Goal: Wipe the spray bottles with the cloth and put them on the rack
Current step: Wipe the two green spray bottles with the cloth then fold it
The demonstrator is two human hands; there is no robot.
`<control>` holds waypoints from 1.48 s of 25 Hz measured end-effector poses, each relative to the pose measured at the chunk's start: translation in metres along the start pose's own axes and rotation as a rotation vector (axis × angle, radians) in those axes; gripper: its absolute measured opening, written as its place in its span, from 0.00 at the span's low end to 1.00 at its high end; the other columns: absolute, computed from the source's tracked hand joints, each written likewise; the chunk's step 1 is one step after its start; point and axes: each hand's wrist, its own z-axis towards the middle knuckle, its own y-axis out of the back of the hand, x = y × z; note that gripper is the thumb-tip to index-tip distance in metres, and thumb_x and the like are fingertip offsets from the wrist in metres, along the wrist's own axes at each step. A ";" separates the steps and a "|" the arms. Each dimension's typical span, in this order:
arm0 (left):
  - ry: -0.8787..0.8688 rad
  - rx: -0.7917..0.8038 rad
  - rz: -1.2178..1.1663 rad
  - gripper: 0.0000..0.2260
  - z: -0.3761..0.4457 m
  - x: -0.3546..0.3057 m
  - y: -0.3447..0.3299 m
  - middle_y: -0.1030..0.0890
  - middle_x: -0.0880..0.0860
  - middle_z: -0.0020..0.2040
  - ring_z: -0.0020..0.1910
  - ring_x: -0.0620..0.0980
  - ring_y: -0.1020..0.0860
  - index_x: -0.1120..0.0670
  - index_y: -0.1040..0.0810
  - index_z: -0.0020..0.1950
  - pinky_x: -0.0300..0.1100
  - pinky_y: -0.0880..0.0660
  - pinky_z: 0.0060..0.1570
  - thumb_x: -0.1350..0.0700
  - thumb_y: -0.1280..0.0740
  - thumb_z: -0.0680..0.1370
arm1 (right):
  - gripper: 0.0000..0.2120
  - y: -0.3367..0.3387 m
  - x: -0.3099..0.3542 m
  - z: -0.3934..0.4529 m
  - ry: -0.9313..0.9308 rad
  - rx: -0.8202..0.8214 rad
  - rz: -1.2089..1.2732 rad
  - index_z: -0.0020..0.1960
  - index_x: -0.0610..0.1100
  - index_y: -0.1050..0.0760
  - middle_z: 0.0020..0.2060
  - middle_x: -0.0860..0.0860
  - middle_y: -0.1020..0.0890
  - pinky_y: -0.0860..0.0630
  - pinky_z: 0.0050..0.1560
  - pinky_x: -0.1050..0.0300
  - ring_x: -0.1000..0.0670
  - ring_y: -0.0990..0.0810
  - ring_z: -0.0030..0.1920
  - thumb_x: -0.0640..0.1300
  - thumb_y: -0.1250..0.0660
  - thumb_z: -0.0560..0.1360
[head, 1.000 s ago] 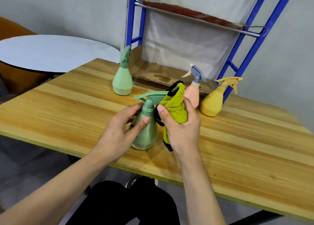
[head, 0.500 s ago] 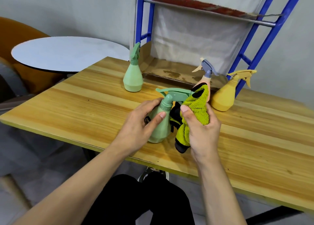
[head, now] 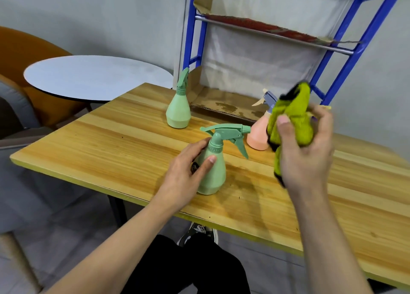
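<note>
My left hand (head: pixel 185 171) grips a green spray bottle (head: pixel 214 171) that stands upright near the front edge of the wooden table (head: pixel 111 142), its nozzle pointing right. My right hand (head: pixel 308 151) holds a bunched yellow-green cloth (head: pixel 292 118) with a black edge, lifted to the right of that bottle and apart from it. A second green spray bottle (head: pixel 178 109) stands farther back. A pink spray bottle (head: pixel 258 136) with a grey trigger stands behind the cloth, partly hidden. The yellow bottle is hidden behind my right hand. The blue rack (head: pixel 346 65) stands at the table's back.
The rack's lowest shelf is lined with stained cardboard (head: pixel 224 105) at table level; a higher shelf (head: pixel 266 27) carries cardboard too. A round white table (head: pixel 93 76) and an orange chair (head: pixel 24 56) stand to the left. My legs and a shoe show below the table.
My right hand has lifted the cloth away from the green bottle, up and to the right. My left hand keeps its grip on the bottle. The view has shifted left.
</note>
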 end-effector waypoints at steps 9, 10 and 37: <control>0.084 0.079 0.150 0.36 -0.014 0.021 0.005 0.23 0.43 0.67 0.67 0.44 0.25 0.42 0.34 0.77 0.50 0.25 0.67 0.37 0.26 0.72 | 0.25 -0.061 0.061 0.041 0.567 1.039 -0.967 0.67 0.65 0.31 0.56 0.53 0.26 0.25 0.56 0.46 0.46 0.24 0.59 0.68 0.33 0.72; 0.080 0.075 0.148 0.36 -0.013 0.021 0.005 0.23 0.44 0.67 0.66 0.45 0.25 0.43 0.34 0.77 0.50 0.25 0.67 0.37 0.26 0.73 | 0.25 -0.065 0.061 0.043 0.539 1.050 -0.958 0.66 0.64 0.30 0.55 0.53 0.25 0.25 0.55 0.46 0.46 0.23 0.58 0.67 0.31 0.71; 0.079 0.067 0.151 0.37 -0.014 0.028 0.003 0.25 0.44 0.65 0.65 0.46 0.25 0.43 0.35 0.78 0.52 0.24 0.66 0.38 0.25 0.73 | 0.18 -0.049 0.035 0.043 0.416 0.787 -0.674 0.54 0.57 0.25 0.44 0.55 0.21 0.23 0.47 0.47 0.51 0.22 0.45 0.69 0.36 0.74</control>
